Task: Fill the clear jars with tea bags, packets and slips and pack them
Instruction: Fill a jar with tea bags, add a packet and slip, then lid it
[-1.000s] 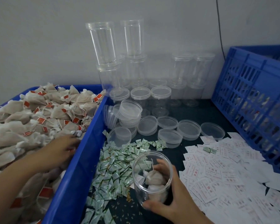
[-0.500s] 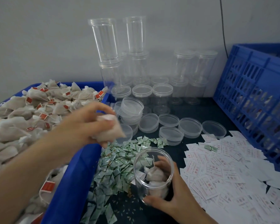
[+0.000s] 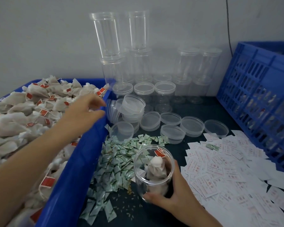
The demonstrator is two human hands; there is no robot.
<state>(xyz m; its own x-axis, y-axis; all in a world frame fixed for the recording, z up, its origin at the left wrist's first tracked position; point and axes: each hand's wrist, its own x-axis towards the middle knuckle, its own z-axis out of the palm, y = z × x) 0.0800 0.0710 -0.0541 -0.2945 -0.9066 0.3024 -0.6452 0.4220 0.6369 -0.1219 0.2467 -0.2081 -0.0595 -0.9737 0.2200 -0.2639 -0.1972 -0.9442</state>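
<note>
- Clear plastic is the jar [image 3: 153, 171] you are filling. It is low at the dark surface [image 3: 203, 110], its mouth turned up toward you. All places below are told from this jar.
- Your right hand [image 3: 175, 199] grips the jar near its base, fingers [image 3: 175, 173] and thumb curled round the wall. I think this keeps it from tipping while things drop in.
- Inside the jar are some tea bags [image 3: 156, 169], with one red tag at the rim. No packet or slip shows inside yet.
- Left of the jar, your left hand [image 3: 87, 110] is over the tea bag pile [image 3: 23, 115] in the blue bin [image 3: 82, 161]. Its fingers [image 3: 95, 99] are loosely spread and hold nothing.
- Green packets [image 3: 121, 154] lie just left of the jar and white slips [image 3: 220, 171] just right, probably so both are easy to reach.
- Behind the jar lie loose lids [image 3: 170, 118], then the empty jars [image 3: 138, 63] at the wall. A blue crate [image 3: 261, 89] is far right, probably for packing.
</note>
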